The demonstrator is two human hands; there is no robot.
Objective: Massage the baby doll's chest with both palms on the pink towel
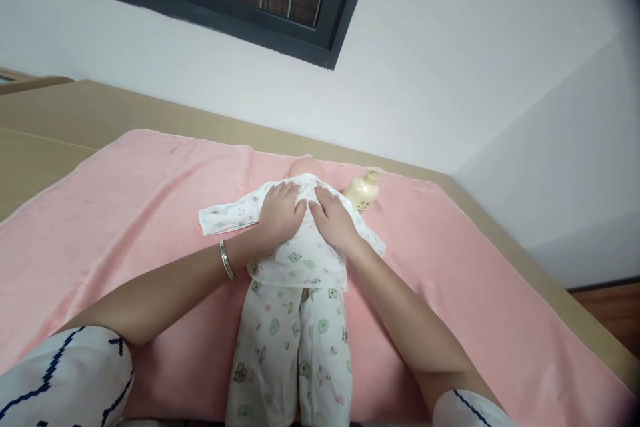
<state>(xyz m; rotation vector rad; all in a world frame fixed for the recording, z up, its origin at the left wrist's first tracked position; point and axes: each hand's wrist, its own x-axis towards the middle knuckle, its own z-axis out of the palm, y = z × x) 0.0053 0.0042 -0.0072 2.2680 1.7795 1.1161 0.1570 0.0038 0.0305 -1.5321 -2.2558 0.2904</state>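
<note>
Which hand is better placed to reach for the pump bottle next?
Probably the right hand: it rests on the patterned top, close to the bottle, while the left hand lies farther away.

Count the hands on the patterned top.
2. The left hand rests on the left side of the top; the right hand rests on the right side, nearer the bottle.

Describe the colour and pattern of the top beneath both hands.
The top is white with scattered small prints, some pale green; the head view shows it best.
</note>
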